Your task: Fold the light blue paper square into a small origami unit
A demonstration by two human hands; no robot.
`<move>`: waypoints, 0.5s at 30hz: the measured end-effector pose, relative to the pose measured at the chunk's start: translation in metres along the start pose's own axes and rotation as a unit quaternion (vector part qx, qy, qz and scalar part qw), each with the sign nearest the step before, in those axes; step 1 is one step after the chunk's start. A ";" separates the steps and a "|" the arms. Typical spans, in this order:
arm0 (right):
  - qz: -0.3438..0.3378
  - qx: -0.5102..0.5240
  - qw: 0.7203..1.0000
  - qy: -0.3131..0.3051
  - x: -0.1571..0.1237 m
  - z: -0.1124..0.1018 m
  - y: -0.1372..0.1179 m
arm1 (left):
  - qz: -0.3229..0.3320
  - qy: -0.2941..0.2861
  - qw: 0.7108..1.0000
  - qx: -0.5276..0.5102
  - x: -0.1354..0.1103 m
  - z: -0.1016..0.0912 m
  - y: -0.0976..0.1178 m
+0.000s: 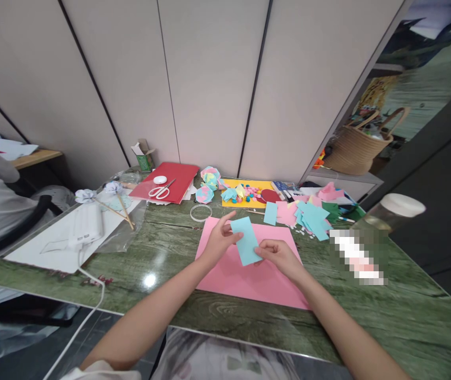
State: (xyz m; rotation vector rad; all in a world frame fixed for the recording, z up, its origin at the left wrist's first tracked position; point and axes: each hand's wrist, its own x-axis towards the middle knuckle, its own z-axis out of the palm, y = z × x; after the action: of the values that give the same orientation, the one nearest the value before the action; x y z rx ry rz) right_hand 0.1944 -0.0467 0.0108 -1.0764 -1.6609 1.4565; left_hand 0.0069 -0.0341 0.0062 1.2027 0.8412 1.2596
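Between my two hands is a light-blue rectangle of paper [246, 244], held tilted above a large pink sheet [235, 279]. My left hand [225, 236] pinches its upper left side, thumb on the front and index finger stretched up. At the lower right edge, my right hand [277, 255] grips it between thumb and curled fingers. The pink sheet lies flat on the green table [165, 274]. Just beyond it sit more light-blue paper pieces [315, 220] and pink paper pieces [286, 212].
White-handled scissors [159, 192] rest on red paper [181, 177]. A yellow sheet [227, 201] carries small coloured balls. Nearby are crumpled paper balls [204, 194] and a clear ring of tape [201, 212]. A white-lidded jar [401, 206] stands right; a power bank [86, 224] with cable lies left.
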 end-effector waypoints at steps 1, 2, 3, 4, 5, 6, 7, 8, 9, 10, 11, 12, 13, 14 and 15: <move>0.005 -0.008 1.000 -0.018 0.000 -0.001 0.001 | -0.017 0.011 1.000 0.000 0.002 -0.002 0.000; 0.009 -0.018 0.999 -0.033 0.000 -0.001 0.003 | -0.030 0.021 0.999 0.008 0.003 -0.004 -0.001; 0.011 -0.028 0.999 -0.043 0.000 -0.001 0.004 | -0.037 0.028 0.999 0.023 0.005 -0.005 -0.002; 0.011 -0.035 0.998 -0.049 0.000 -0.001 0.005 | -0.039 0.031 0.998 0.042 0.006 -0.007 -0.003; 0.009 -0.039 0.998 -0.051 0.000 0.000 0.005 | -0.038 0.031 0.997 0.060 0.007 -0.007 -0.004; 0.005 -0.039 0.998 -0.052 0.000 0.000 0.005 | -0.037 0.026 0.996 0.073 0.008 -0.008 -0.004; 0.000 -0.036 0.998 -0.052 0.001 0.001 0.004 | -0.040 0.015 0.996 0.080 0.008 -0.007 -0.005; -0.004 -0.033 0.998 -0.050 0.001 0.002 0.004 | -0.044 0.001 0.996 0.080 0.008 -0.006 -0.005; -0.007 -0.030 0.998 -0.046 0.001 0.002 0.003 | -0.048 -0.013 0.996 0.078 0.007 -0.005 -0.005; -0.010 -0.027 0.999 -0.039 0.002 0.003 0.003 | -0.050 -0.027 0.995 0.077 0.006 -0.003 -0.005; -0.011 -0.025 0.999 -0.030 0.002 0.004 0.004 | -0.048 -0.039 0.995 0.079 0.005 -0.001 -0.005; -0.012 -0.023 0.999 -0.019 0.003 0.005 0.004 | -0.044 -0.049 0.994 0.085 0.004 0.001 -0.005; -0.011 -0.021 1.000 -0.007 0.003 0.006 0.005 | -0.038 -0.055 0.993 0.094 0.003 0.002 -0.005; -0.010 -0.019 1.000 0.002 0.003 0.007 0.007 | -0.033 -0.058 0.992 0.103 0.002 0.003 -0.005; -0.009 -0.018 1.000 0.010 0.004 0.008 0.008 | -0.030 -0.060 0.991 0.112 0.001 0.004 -0.005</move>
State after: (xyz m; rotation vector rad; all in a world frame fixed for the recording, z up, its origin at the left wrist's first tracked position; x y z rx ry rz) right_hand 0.1869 -0.0465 0.0015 -1.0889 -1.6842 1.4066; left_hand 0.0126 -0.0331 0.0021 1.4063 0.9402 1.0539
